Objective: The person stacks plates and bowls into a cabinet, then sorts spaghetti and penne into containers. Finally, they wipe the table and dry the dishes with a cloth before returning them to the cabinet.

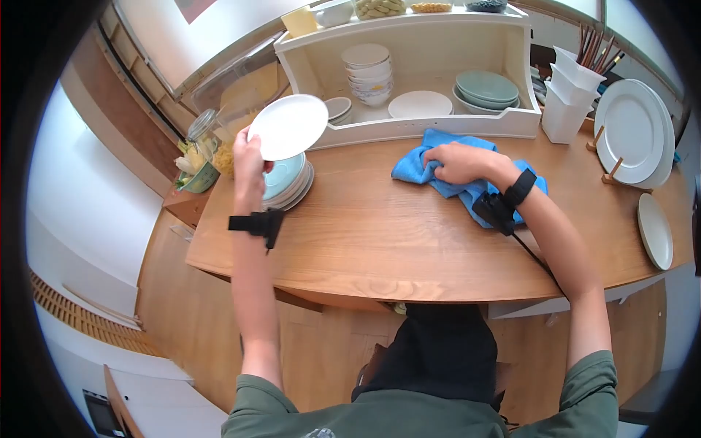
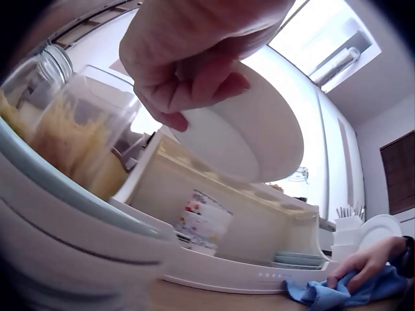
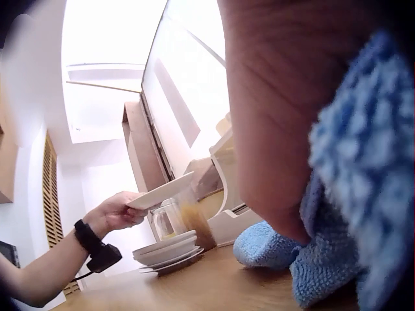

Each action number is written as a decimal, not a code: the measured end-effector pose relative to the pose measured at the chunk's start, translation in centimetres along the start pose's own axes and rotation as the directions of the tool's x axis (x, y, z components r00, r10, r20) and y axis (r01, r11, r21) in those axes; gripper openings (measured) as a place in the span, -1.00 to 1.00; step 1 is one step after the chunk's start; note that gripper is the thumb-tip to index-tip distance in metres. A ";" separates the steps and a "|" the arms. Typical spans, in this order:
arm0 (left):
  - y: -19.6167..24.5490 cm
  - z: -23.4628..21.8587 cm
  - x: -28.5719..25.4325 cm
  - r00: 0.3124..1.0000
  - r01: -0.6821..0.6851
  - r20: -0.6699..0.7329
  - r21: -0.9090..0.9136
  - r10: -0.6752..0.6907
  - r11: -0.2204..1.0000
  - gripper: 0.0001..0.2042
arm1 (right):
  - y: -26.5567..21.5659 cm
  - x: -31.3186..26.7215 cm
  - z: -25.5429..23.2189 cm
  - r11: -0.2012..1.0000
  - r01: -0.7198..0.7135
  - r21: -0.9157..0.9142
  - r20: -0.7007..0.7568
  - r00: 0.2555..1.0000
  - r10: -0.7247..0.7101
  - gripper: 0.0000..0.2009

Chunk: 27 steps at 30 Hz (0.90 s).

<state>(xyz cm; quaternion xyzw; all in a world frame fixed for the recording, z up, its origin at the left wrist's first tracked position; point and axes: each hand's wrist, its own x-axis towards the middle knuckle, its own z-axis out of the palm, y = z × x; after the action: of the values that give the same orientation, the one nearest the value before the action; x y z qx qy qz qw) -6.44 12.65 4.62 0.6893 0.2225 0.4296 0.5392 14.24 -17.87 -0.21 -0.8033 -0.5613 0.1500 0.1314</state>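
Note:
My left hand (image 1: 250,166) pinches a small white plate (image 1: 290,128) by its near edge, tilted in the air above a stack of plates (image 1: 286,179) with a light blue one on top. In the left wrist view, the thumb and fingers close over the rim of the white plate (image 2: 272,126). My right hand (image 1: 464,162) grips a crumpled blue cloth (image 1: 409,171) on the wooden table, its fingers curled into the folds. Seen from the right wrist, the fluffy cloth (image 3: 363,168) partly hides the fingers.
A white shelf (image 1: 431,130) at the back holds stacked bowls (image 1: 369,73), a white plate (image 1: 420,104) and green dishes (image 1: 488,87). At right stand white containers (image 1: 566,109), racked plates (image 1: 631,131) and a leaning plate (image 1: 655,231). Jars and a green bowl (image 1: 198,177) sit left.

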 end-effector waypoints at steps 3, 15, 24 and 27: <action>-0.8 -3.4 1.4 0.994 0.088 0.051 0.083 -0.092 0.993 -0.75 | 1.2 0.3 -0.1 1.000 -0.022 0.003 0.002 1.000 0.022 -0.66; -4.1 -8.4 2.9 0.961 0.266 0.015 0.231 -0.277 0.936 -0.72 | 1.2 0.1 -0.3 0.999 -0.025 0.033 -0.022 0.999 0.025 -0.64; -4.3 -8.0 2.3 0.947 0.301 0.002 0.339 -0.320 0.891 -0.76 | 1.3 0.2 0.0 1.000 0.012 0.011 -0.053 0.999 -0.011 -0.69; -4.3 -8.1 2.3 0.948 0.291 0.011 0.362 -0.317 0.885 -0.75 | 1.4 0.3 0.1 1.000 -0.002 0.024 -0.054 0.999 0.003 -0.69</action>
<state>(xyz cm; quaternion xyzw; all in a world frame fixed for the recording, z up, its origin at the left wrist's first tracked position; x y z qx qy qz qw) -11.27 20.21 1.83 0.7467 0.3827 0.2679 0.4735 15.47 -18.07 -0.81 -0.8062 -0.5546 0.1350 0.1558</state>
